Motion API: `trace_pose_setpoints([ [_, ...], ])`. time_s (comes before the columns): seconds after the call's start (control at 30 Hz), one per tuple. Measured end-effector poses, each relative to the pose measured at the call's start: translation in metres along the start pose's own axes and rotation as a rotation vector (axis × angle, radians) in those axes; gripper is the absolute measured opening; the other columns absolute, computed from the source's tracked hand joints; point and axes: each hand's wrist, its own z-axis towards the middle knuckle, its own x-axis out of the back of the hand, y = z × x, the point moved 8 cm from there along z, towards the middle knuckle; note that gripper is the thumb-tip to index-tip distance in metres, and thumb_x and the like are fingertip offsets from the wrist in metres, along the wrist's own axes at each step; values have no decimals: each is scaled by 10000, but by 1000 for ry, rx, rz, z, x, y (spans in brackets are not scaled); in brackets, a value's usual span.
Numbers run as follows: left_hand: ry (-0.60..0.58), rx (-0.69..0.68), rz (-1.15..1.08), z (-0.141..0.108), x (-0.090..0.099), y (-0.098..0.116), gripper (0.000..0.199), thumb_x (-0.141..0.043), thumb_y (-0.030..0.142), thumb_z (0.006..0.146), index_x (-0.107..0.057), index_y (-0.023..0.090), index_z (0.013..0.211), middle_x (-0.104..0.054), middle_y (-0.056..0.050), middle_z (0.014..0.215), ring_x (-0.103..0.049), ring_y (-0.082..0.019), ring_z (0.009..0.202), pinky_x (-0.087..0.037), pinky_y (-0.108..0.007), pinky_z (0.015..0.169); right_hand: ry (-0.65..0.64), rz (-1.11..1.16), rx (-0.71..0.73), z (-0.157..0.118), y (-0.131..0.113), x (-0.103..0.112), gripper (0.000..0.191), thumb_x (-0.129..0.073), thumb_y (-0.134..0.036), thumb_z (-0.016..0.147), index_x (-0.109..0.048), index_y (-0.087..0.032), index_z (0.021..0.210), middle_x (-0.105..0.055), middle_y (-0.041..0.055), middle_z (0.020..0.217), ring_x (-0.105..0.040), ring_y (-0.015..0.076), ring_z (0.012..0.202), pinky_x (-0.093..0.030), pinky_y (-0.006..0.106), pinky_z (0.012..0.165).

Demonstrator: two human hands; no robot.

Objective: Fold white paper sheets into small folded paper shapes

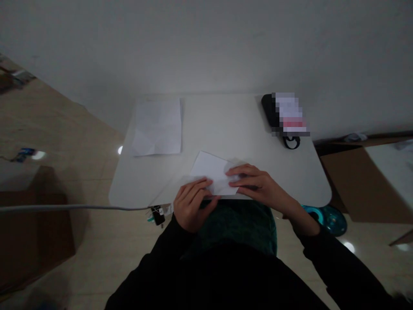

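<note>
A small sheet of white paper (pixel 211 167) lies at the front edge of the white table (pixel 226 125), with a straight lower edge and slanted sides. My left hand (pixel 193 204) is at its lower left, fingertips on the paper and thumb at its near edge, closed on it. On the right side my right hand (pixel 258 184) rests with its fingers spread over the paper, the tips touching it. A larger white sheet (pixel 158 127) with faint creases lies flat at the table's back left.
A black case (pixel 271 113) with a strap and a blurred label stands at the back right. A grey cable (pixel 80 207) runs in from the left to the table's front edge. Cardboard (pixel 364 185) is at the right, a brown box (pixel 38 232) at the left.
</note>
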Motion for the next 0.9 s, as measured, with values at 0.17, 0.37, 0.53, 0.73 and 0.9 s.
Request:
trace_pose_setpoints([
  [0.17,50,93,23,6,-2,-5,199,-751,187,812,-583,201,708,-782,-4,960,-733,-181,946,-495,-324,785,113,32,-128,7,0,1,121,-625,-244,936,-739,-224,901,-699,66,1100,-623,200,1065,-510,421,947],
  [0.37,16,130,47,5,-3,-8,102,-720,192,846,-629,208,802,-782,-5,988,-734,-175,955,-484,-331,804,132,-69,-181,7,-1,-3,119,-644,-280,925,-734,-221,874,-651,67,1040,-581,201,1006,-495,402,884],
  [0.53,-74,55,44,1,-5,-3,47,-694,173,869,-664,205,885,-744,-50,1173,-704,-212,1099,-488,-377,916,-26,-36,-128,5,-1,-4,105,-683,-304,896,-769,-292,957,-646,42,1118,-545,208,1102,-473,418,964],
  [0.73,-69,54,14,3,-1,-6,39,-699,177,869,-692,215,874,-751,-46,1153,-720,-196,1065,-510,-369,916,103,41,-196,7,3,2,67,-716,-282,868,-757,-247,827,-676,46,995,-588,204,1004,-502,389,888],
  [0.9,-4,125,-14,5,1,-9,76,-740,158,819,-688,213,807,-774,-26,1074,-742,-183,994,-523,-351,890,240,-93,-258,7,1,-1,122,-690,-247,886,-723,-210,774,-645,58,941,-562,203,950,-490,375,818],
])
